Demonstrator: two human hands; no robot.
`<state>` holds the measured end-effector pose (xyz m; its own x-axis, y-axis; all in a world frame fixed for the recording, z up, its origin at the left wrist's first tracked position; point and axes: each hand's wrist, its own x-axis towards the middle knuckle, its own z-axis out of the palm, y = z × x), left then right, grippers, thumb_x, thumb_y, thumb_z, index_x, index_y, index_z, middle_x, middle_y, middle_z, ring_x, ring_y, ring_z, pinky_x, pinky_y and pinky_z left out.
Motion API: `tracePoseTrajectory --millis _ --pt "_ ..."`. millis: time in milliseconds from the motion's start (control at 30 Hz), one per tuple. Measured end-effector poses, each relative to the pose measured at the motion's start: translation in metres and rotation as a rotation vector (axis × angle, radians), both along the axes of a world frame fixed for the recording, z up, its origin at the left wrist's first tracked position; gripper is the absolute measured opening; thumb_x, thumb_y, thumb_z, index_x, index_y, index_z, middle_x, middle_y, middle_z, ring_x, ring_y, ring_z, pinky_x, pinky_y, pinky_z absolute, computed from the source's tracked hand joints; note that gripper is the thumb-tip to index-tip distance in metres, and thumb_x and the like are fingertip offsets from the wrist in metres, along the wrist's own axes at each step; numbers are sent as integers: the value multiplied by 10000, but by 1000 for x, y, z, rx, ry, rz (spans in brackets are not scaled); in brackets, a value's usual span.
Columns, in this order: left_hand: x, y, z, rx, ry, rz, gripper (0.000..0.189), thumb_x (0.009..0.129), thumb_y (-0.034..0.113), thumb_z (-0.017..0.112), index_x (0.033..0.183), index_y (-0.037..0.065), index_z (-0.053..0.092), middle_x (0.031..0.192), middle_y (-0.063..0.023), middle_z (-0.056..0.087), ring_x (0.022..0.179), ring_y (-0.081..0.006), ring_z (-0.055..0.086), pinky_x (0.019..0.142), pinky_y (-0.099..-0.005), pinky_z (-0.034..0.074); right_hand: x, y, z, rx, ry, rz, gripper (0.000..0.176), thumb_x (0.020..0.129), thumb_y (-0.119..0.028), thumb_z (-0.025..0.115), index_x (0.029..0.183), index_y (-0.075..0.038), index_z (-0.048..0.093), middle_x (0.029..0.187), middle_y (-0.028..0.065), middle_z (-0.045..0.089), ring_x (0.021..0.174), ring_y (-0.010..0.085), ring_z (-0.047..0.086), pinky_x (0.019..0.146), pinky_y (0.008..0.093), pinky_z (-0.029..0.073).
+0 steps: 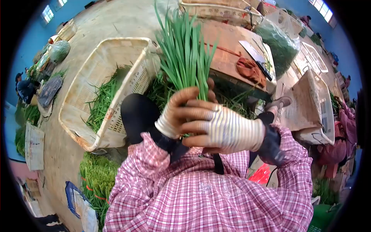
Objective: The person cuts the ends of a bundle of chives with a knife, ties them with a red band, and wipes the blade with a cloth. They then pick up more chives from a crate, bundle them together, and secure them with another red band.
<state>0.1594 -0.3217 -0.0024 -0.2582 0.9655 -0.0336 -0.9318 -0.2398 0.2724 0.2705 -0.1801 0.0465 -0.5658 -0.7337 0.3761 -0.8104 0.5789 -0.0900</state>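
Observation:
A bunch of long, flat green chives [189, 58] stands upright before my chest, leaf tips pointing away from me. My left hand [176, 112], in a striped glove with brown-coated fingers, is wrapped round the bunch; fingertips show on its right side. Across the lower part lies my right hand [222, 127], gloved the same way, its fingers curled over the front of the stems. The stem ends are mostly hidden behind this hand. Beyond the bunch, a wooden board [224, 46] carries a cleaver [253, 52] with a black handle and a crumpled red-brown cloth [251, 70].
To my left is a white plastic crate [104, 92] holding loose green leaves. Banded bundles of chives [96, 178] lie below it. A bag of greens [278, 42] sits beyond the board, and a tilted crate [309, 104] stands right. Other people [27, 87] work farther off.

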Motion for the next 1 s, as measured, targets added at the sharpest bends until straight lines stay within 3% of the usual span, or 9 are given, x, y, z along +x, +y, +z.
tracePoseTrajectory --millis 33,200,300,533,600,633,700,833,1000 --pt "-8 7 3 -21 84 -27 544 849 192 764 1333 33 574 1086 -99 702 1022 -229 692 898 -370 589 12 4 27 -124 -196 -4 490 757 -340 817 1184 -161 654 1368 83 576 1401 377 428 1161 529 336" --pt "-48 50 19 17 807 217 455 845 196 777 1241 29 628 1004 -78 718 927 -201 703 822 -357 585 -7 81 40 -827 -219 -701 676 876 -283 783 1439 -20 518 1483 137 517 1352 286 512 1073 417 459" --pt "-70 84 29 -28 1051 353 456 810 102 829 1225 53 645 1052 -46 712 961 -164 684 825 -318 568 -45 107 49 -873 -280 -617 768 912 -277 742 1525 1 374 1489 177 495 1281 223 562 1042 324 477" --pt "-123 169 3 -140 1492 556 508 751 61 864 1200 70 627 1088 -58 707 971 -143 667 857 -320 571 -85 131 46 -1000 -341 -628 435 878 -180 774 1286 -89 653 1272 69 677 1189 150 609 990 328 509" --pt "-137 186 -30 -134 1419 385 869 758 0 845 1465 140 359 1334 -67 580 1177 -186 577 1012 -378 518 -93 138 26 -873 -242 -754 336 902 -153 740 1233 -119 695 1250 46 689 1181 111 609 990 305 505" --pt "-144 195 -46 -138 1382 302 1055 762 -30 836 1598 174 225 1457 -72 517 1280 -208 533 1089 -407 492 -99 134 8 -1200 -362 -743 293 928 -166 698 1220 -148 707 1239 66 696 1160 132 629 992 303 505" --pt "-154 205 -52 -40 1227 299 1045 768 -22 836 1596 177 230 1452 -87 520 1279 -227 541 1083 -421 501 -114 148 -8 -1136 -275 -629 300 938 -191 684 1234 -141 699 1225 75 701 1140 157 642 978 307 512" --pt "-133 191 -31 -131 1301 628 811 788 -20 829 1471 135 421 1341 -100 594 1179 -228 610 986 -375 567 -133 159 2 -936 -356 -650 454 943 -385 683 1258 -57 674 1140 96 721 1063 197 674 939 305 514" --pt "-114 175 -23 -24 679 631 341 823 -24 777 1145 30 675 1032 -57 719 900 -184 703 797 -325 607 -131 152 10 -912 -403 -701 749 896 -575 649 1344 20 576 1080 195 726 1044 295 681 928 368 511"
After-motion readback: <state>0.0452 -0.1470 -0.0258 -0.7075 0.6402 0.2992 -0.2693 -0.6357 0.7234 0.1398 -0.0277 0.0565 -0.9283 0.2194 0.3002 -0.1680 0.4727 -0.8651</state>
